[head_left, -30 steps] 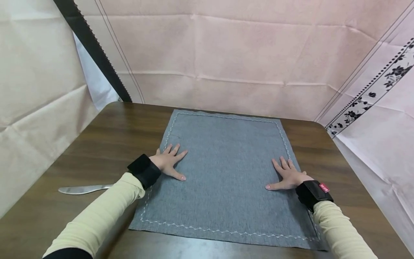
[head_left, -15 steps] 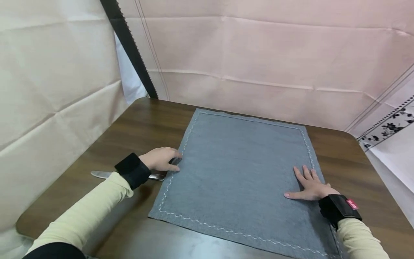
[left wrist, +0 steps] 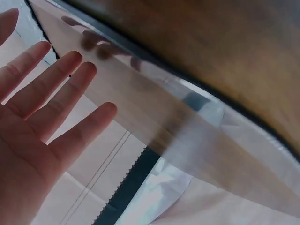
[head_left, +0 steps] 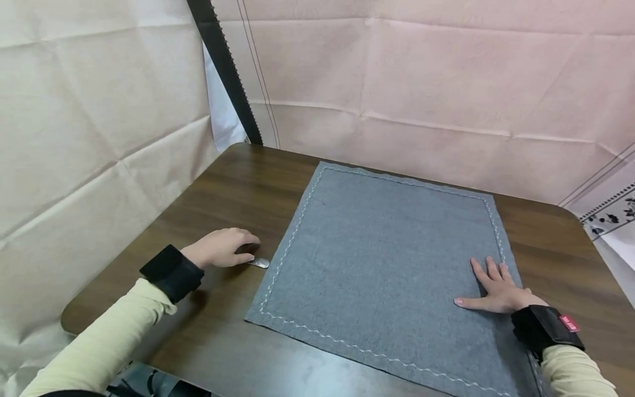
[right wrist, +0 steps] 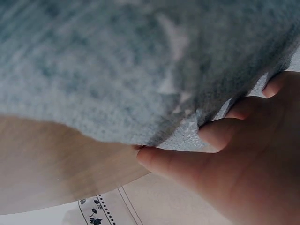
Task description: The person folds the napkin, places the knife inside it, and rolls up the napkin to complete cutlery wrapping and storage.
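Note:
A blue-grey cloth (head_left: 387,259) with white zigzag stitching near its border lies flat on the table. Left of it, my left hand (head_left: 221,247) hovers over a silver table knife (head_left: 259,263). Only the tip of its handle shows past my thumb; hand and wrist hide the rest. In the left wrist view the fingers (left wrist: 56,89) are spread and fairly straight, holding nothing, above their reflections in the glossy tabletop. My right hand (head_left: 498,292) rests on the cloth near its right border, fingers spread. Close up in the right wrist view, those fingers (right wrist: 178,161) lie against the fabric.
The brown wooden table (head_left: 233,187) has rounded far corners. Creased pale pink sheets (head_left: 421,71) hang behind it and along the left side, with a dark scalloped strip (head_left: 230,77). Something patterned and dark (head_left: 154,380) shows below the near edge.
My left hand has lifted off the cloth and moved left over the knife's handle end. The head view has turned left. My right hand keeps its place on the cloth.

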Available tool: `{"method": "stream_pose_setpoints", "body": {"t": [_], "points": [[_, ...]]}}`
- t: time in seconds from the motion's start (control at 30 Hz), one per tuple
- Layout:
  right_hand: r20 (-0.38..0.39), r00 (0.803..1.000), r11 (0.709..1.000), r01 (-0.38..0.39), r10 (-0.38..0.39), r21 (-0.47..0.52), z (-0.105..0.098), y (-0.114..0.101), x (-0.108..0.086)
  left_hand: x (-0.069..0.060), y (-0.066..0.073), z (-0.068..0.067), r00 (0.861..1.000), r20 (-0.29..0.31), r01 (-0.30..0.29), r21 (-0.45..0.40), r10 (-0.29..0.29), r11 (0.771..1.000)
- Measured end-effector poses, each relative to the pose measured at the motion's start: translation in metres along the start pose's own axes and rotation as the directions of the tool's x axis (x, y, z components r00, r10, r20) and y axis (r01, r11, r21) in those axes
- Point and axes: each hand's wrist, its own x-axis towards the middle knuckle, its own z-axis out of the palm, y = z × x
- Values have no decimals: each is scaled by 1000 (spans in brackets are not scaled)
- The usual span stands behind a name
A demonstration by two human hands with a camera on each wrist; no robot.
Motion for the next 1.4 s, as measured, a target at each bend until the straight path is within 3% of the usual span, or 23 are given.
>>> {"method": "stream_pose_setpoints", "body": {"t": [0.1, 0.17, 0.23, 0.33, 0.47, 0.57, 0.77, 0.97, 1.03, 1.1, 1.2, 1.3, 1.4], "points": [[-5, 1000, 1000, 9, -9, 10, 0, -1, 0, -4, 13, 3, 997, -44, -71, -8, 71, 997], [-6, 1000, 1000, 12, -12, 17, 0, -2, 0, -6, 27, 4, 990, -42, -139, -43, 137, 989], [-7, 1000, 1000, 11, -11, 21, 0, -3, 0, -9, 42, 5, 979, -12, -203, -88, 202, 975], [-14, 1000, 1000, 11, -10, 24, 0, -3, -2, -12, 61, 7, 962, 73, -252, -138, 264, 958], [-21, 1000, 1000, 6, -5, 30, 0, -1, -4, -14, 75, 11, 952, 153, -245, -135, 265, 960], [-31, 999, 1000, 8, -7, 25, 0, 0, -5, -13, 78, 13, 953, 163, -239, -113, 255, 964], [-120, 992, 994, 35, -47, -102, -2, -10, -5, -12, 81, 18, 950, 109, -288, -47, 291, 957], [-216, 957, 960, 138, -192, -242, -7, -64, -7, -7, 84, 18, 942, 41, -333, 6, 333, 943], [-221, 939, 951, 217, -265, -219, -4, -85, -4, -4, 84, 17, 941, 13, -339, 54, 339, 939], [-212, 907, 929, 336, -363, -153, 0, -106, -1, -1, 84, 15, 938, -22, -344, 84, 347, 935], [-182, 825, 842, 539, -535, -28, 7, -135, 6, 6, 84, 13, 924, -95, -360, 104, 369, 927], [-128, 743, 739, 668, -657, 83, 13, -168, 12, 14, 86, 13, 906, -173, -377, 85, 386, 922], [-91, 704, 691, 710, -705, 135, 21, -201, 19, 23, 89, 15, 902, -225, -369, 38, 368, 929]]}}
